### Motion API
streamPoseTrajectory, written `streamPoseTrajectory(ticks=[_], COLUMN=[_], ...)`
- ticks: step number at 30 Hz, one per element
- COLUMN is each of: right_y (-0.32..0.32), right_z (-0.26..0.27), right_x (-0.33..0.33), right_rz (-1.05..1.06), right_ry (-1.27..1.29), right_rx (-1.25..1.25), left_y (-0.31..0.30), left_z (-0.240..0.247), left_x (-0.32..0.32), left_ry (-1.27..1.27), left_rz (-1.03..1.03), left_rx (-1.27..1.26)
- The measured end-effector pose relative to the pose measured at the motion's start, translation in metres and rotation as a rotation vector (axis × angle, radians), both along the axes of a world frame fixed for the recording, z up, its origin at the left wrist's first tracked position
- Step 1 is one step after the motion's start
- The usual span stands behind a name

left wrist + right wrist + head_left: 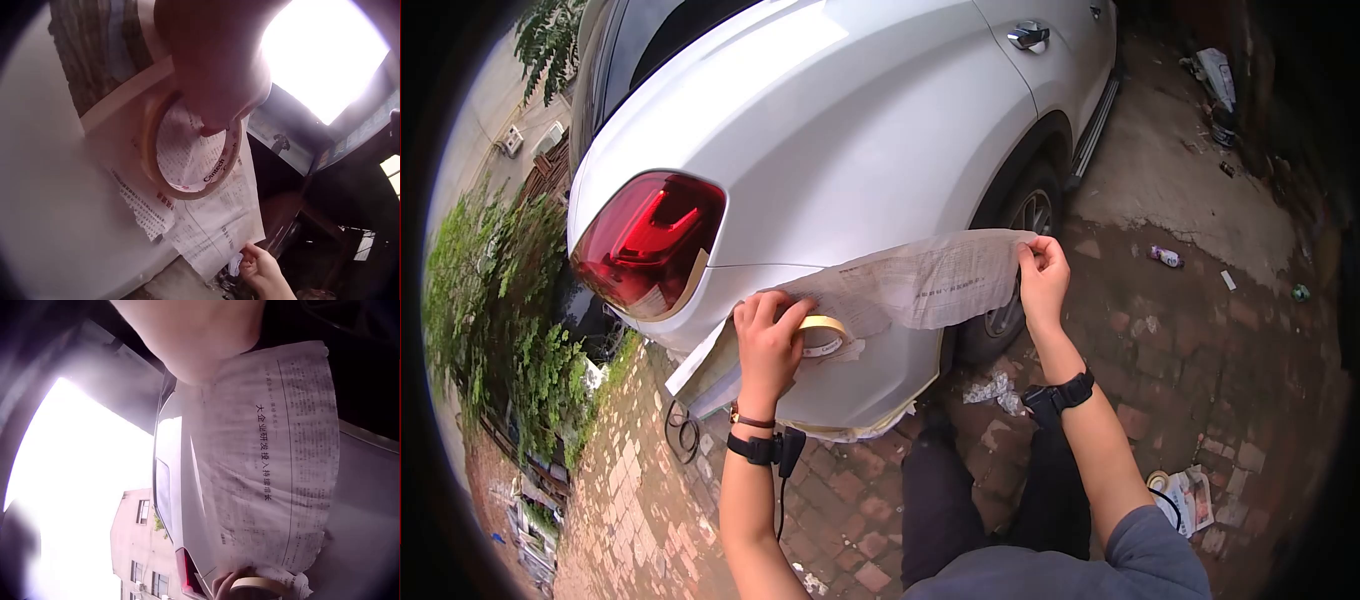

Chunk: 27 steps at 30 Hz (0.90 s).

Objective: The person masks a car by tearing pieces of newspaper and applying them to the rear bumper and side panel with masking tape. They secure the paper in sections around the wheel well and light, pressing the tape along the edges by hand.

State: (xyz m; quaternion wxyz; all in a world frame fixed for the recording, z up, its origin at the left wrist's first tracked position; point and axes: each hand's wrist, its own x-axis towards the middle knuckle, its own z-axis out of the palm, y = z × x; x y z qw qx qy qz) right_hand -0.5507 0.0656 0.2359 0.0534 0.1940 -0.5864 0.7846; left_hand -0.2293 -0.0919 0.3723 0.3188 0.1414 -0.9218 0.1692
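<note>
A strip of newspaper (940,275) stretches between my two hands along the lower rear side of a white car (850,150). My left hand (767,345) grips a roll of masking tape (828,323) against the paper's left end; the lettering "Cantech" shows inside its core in the left wrist view. Between thumb and fingers, my right hand (1043,285) pinches the upper right corner of the sheet, in front of the rear wheel (1032,215). Printed columns and a torn edge of the newspaper (269,450) show in the right wrist view.
More paper and masking tape (860,430) line the bumper's lower edge. A red tail light (655,235) is left of my hands. On the brick ground (850,510) lie crumpled plastic (993,393), a newspaper piece (1195,500) and a purple can (1166,257). Green plants (495,300) stand at left.
</note>
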Motion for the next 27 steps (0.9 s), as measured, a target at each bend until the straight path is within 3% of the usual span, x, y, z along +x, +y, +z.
streamPoseTrajectory(ticks=[4, 7, 8, 11, 15, 19, 27], right_y=[-0.050, -0.085, -0.096, -0.107, -0.102, -0.109, -0.104], right_z=[0.021, 0.029, 0.030, 0.039, 0.051, 0.041, 0.040], right_x=[-0.036, -0.046, -0.049, -0.048, -0.052, -0.068, -0.068], right_rz=[0.228, 0.309, 0.346, 0.439, 0.454, 0.571, 0.580], right_ry=[-0.146, -0.153, -0.159, -0.001, 0.089, 0.111, 0.039], right_rx=[-0.184, -0.287, -0.360, -0.452, -0.320, -0.404, -0.403], left_y=[-0.027, -0.039, -0.040, -0.030, -0.028, -0.027, -0.024], left_z=[-0.011, -0.024, -0.028, -0.019, -0.011, -0.012, -0.013], left_x=[0.002, 0.004, 0.006, 0.001, -0.007, -0.011, -0.011], left_ry=[0.052, 0.173, 0.202, 0.231, 0.154, 0.118, 0.072], left_rz=[-0.083, -0.062, -0.018, 0.023, 0.022, 0.067, 0.124], left_rx=[-0.172, -0.118, -0.204, -0.369, -0.276, -0.288, -0.313])
